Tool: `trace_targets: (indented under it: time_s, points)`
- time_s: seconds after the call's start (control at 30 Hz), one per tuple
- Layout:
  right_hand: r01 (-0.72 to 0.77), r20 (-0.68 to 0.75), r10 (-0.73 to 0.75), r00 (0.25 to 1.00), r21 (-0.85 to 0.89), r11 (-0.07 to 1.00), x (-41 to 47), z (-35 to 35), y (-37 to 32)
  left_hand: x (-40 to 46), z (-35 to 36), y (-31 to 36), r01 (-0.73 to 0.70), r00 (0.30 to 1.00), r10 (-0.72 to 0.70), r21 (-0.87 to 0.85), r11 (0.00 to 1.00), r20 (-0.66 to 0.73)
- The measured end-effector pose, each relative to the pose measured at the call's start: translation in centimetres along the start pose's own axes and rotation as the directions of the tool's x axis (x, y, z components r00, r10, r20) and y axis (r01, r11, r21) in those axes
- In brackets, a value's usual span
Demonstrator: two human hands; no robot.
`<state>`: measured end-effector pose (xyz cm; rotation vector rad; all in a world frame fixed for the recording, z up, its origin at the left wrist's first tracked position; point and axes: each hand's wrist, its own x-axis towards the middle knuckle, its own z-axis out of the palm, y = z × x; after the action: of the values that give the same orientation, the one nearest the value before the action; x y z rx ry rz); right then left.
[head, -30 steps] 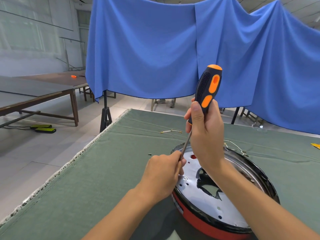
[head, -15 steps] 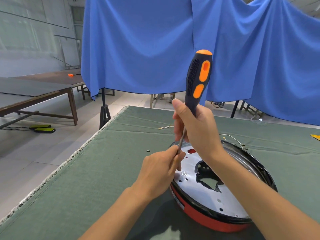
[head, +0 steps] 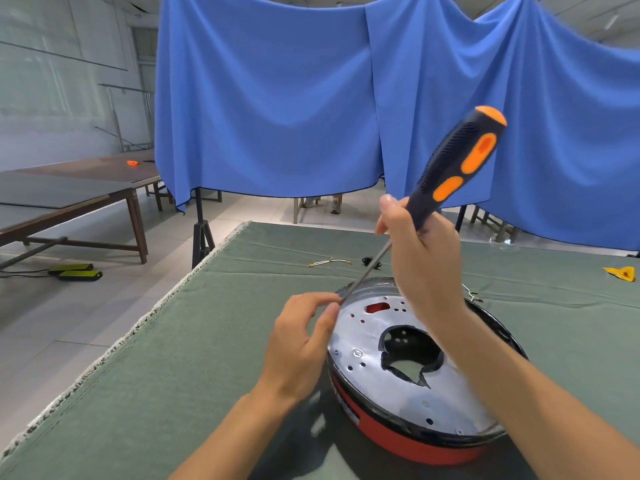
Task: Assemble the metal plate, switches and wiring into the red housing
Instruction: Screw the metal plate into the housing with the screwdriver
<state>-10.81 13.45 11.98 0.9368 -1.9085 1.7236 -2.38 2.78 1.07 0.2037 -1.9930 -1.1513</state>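
Note:
The round red housing point(head: 408, 441) lies on the green table cloth with the silver metal plate point(head: 377, 351) set in its top. A screw point(head: 356, 352) sits in the plate near its left edge. My right hand point(head: 420, 258) grips a black and orange screwdriver point(head: 460, 161), tilted, its shaft running down to the left. My left hand point(head: 299, 344) pinches the screwdriver tip at the housing's left rim. Whether a screw is on the tip is hidden.
A thin wire piece point(head: 329, 262) and a small black part point(head: 369, 261) lie on the cloth behind the housing. A yellow scrap point(head: 621, 273) sits far right. The table's left edge point(head: 114, 348) drops to the floor. A blue curtain hangs behind.
The screwdriver has tilted over to the right and its tip has lifted off the plate. My left hand has loosened and now pinches only the tip. The screw on the plate has come into sight.

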Motion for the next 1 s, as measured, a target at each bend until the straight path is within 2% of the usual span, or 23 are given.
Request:
trace_targets:
  time_s: [0.07,0.2,0.3,0.37,0.43,0.53,0.63,0.7,0.77,0.87,0.93,1.0]
  points:
    - [0.017,0.006,-0.017,1.0,-0.106,0.994,0.2,-0.9,0.6,0.3,-0.3,-0.3,0.045,0.997,-0.044,0.022,0.999,-0.065]
    - [0.007,0.087,0.004,0.996,-0.132,0.991,0.2,-2.1,2.2,0.7,-0.4,-1.6,0.168,0.984,-0.164,0.06,0.984,-0.069]
    - [-0.101,0.216,0.107,0.971,-0.037,0.994,-0.5,-2.3,3.3,0.7,-0.2,-2.6,0.231,0.972,-0.225,0.085,0.969,-0.071]
    - [-0.142,0.244,0.132,0.961,0.026,0.989,-1.1,-2.6,4.0,0.8,-0.2,-3.1,0.265,0.963,-0.258,0.097,0.96,-0.077]
    - [-0.197,0.257,0.178,0.95,0.05,0.979,-1.5,-2.6,4.5,1.1,-0.2,-4.0,0.271,0.962,-0.251,0.231,0.934,-0.11]
    - [-0.291,0.268,0.263,0.927,0.071,0.954,-1.6,-2.5,5.4,1.9,-0.8,-5.3,0.309,0.951,-0.265,0.485,0.818,-0.16]
    - [-0.384,0.316,0.329,0.89,0.129,0.914,-1.5,-2.6,5.8,3.0,-1.2,-6.2,0.386,0.919,-0.351,0.6,0.7,-0.182]
    - [-0.473,0.366,0.368,0.855,0.258,0.843,-1.4,-2.8,5.8,3.7,-0.8,-6.6,0.349,0.92,-0.366,0.712,0.609,-0.139]
    - [-0.525,0.401,0.387,0.831,0.333,0.783,-1.3,-3.0,5.8,4.0,-0.3,-6.8,0.294,0.934,-0.341,0.776,0.558,-0.109]
    - [-0.523,0.447,0.367,0.816,0.299,0.798,-1.5,-3.2,5.9,4.4,-0.1,-7.2,0.287,0.943,-0.311,0.775,0.563,-0.123]
    - [-0.417,0.436,0.319,0.841,0.149,0.897,-1.7,-3.1,6.4,4.7,-0.1,-7.5,0.284,0.947,-0.294,0.77,0.571,-0.131]
    - [-0.33,0.436,0.272,0.858,0.062,0.942,-1.9,-3.0,6.6,4.9,0.1,-7.7,0.273,0.95,-0.286,0.776,0.569,-0.124]
